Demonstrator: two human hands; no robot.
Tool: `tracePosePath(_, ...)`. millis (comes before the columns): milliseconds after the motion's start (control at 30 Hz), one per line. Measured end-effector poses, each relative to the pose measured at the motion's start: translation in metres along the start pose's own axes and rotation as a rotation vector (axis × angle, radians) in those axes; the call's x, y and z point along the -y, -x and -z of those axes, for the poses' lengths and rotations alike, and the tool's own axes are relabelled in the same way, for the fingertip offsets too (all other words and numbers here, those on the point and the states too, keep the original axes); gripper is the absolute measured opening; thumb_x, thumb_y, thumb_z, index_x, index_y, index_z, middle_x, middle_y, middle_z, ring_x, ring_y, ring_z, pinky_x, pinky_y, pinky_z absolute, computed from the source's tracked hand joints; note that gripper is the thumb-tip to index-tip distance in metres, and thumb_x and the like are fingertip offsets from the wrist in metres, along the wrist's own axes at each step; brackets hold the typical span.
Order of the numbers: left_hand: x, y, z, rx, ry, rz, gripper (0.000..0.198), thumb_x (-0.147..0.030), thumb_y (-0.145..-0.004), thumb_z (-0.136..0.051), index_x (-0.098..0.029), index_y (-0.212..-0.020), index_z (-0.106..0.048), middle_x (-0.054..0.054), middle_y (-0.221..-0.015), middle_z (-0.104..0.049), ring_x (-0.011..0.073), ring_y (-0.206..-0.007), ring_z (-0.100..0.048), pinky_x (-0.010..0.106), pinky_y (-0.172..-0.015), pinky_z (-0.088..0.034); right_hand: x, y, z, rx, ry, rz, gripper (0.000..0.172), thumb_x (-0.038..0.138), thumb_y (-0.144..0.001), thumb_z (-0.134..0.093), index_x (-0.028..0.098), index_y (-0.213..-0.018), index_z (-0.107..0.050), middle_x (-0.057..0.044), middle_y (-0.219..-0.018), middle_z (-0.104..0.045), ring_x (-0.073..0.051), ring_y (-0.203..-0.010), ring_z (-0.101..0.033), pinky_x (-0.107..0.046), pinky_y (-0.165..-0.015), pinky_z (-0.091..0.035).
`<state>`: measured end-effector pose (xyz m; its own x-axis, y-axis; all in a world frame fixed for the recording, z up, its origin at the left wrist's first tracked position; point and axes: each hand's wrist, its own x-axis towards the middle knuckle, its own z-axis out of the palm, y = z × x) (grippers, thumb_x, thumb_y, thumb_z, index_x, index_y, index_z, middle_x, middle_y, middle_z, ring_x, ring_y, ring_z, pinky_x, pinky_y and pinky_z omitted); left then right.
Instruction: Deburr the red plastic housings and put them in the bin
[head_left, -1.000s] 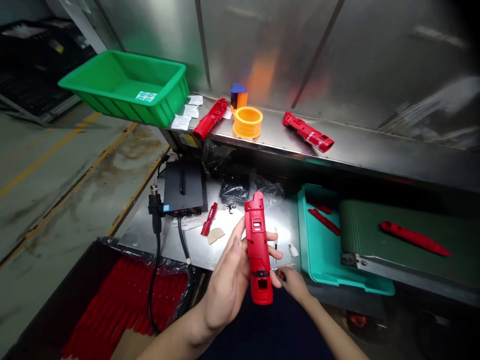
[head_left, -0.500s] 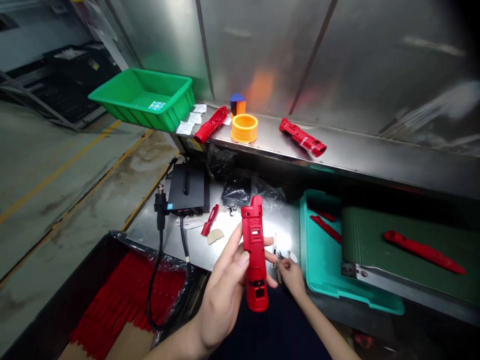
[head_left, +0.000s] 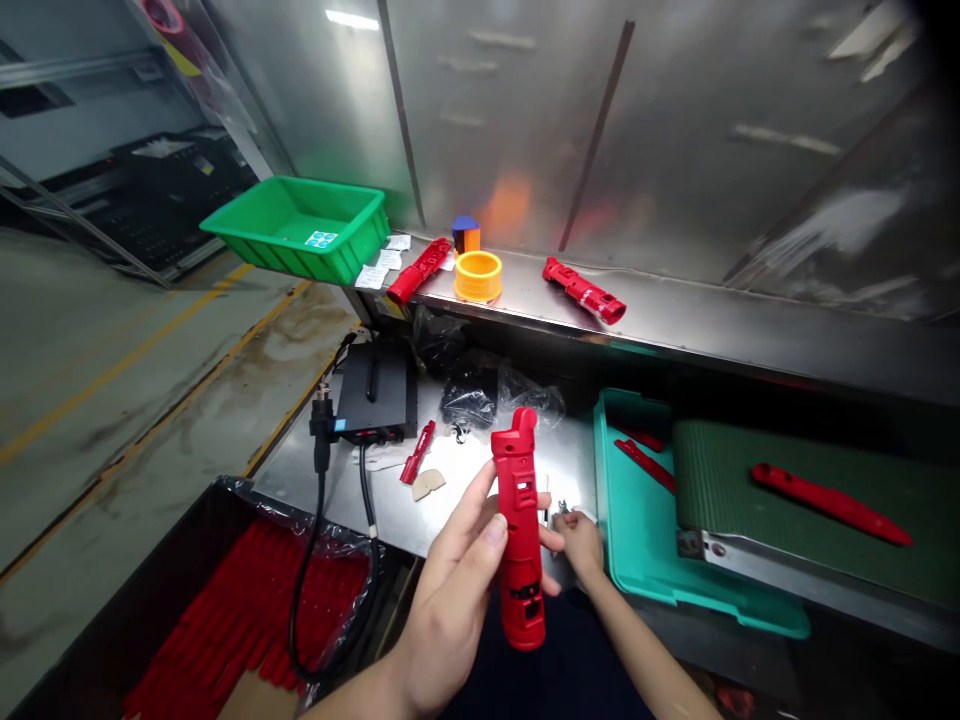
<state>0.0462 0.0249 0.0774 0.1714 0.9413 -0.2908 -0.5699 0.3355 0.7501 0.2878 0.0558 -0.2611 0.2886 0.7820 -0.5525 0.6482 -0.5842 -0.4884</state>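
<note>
My left hand is wrapped round a long red plastic housing and holds it nearly upright in front of me. Small openings and a black insert show on its near face. Behind it, my right hand rests low by the metal tabletop, fingers closed together. A small dark metallic piece is at those fingertips, too small to name. Beside it a thin white-and-dark stick lies partly hidden by my left fingers. Farther left on the table are a smaller red part and a beige half-round piece.
A black box with a cable stands at left, above a bin of red parts. At right, a teal tray adjoins a green conveyor belt carrying one red part. The shelf holds a green bin, a yellow ring and red housings.
The view has shifted slightly, tilting up. My left hand has turned the red housing a little and it sits slightly lower right. My right hand stays near the table with fingers closed.
</note>
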Motion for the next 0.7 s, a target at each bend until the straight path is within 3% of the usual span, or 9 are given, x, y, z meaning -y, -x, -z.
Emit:
tracePosePath(233,0.008,0.009,0.007,-0.002,0.021,-0.001,0.067,-0.04,-0.106,-0.06,-0.036,-0.166,-0.033,0.014,-0.141,-0.069,0.0268,-0.099,-0.076,0.038,-0.075,-0.065,-0.004,-0.004,-0.001,-0.026,0.012,0.05,0.025,0.039,-0.106,-0.069,0.015,-0.112,-0.069,-0.005,-0.105,-0.071,-0.02,-0.09,-0.071,-0.039,-0.083,-0.063)
tracePosePath(433,0.006,0.01,0.006,-0.007,-0.026,-0.004,0.064,-0.044,-0.104,-0.063,-0.033,-0.163,-0.041,0.013,-0.123,-0.077,0.0241,-0.085,-0.078,0.037,-0.074,-0.065,-0.009,0.004,-0.005,-0.035,-0.042,0.16,0.025,0.039,-0.107,-0.066,0.015,-0.106,-0.069,-0.003,-0.096,-0.071,-0.018,-0.081,-0.07,-0.036,-0.078,-0.062)
tracePosePath(600,0.011,0.007,0.008,0.022,-0.091,-0.129,0.058,-0.04,-0.105,-0.061,-0.028,-0.159,-0.045,0.013,-0.117,-0.077,0.0221,-0.09,-0.075,0.033,-0.076,-0.063,-0.009,0.015,-0.007,-0.068,-0.129,0.287,0.021,0.036,-0.107,-0.067,0.016,-0.112,-0.069,-0.005,-0.106,-0.072,-0.02,-0.09,-0.071,-0.039,-0.084,-0.063)
tracePosePath(700,0.013,0.006,0.008,0.021,-0.184,-0.203,0.052,-0.042,-0.101,-0.067,-0.025,-0.148,-0.055,0.008,-0.103,-0.077,0.0181,-0.082,-0.071,0.029,-0.076,-0.061,-0.006,0.02,-0.006,-0.065,-0.184,0.358,0.023,0.038,-0.107,-0.067,0.016,-0.113,-0.069,-0.004,-0.103,-0.072,-0.018,-0.083,-0.071,-0.035,-0.078,-0.063)
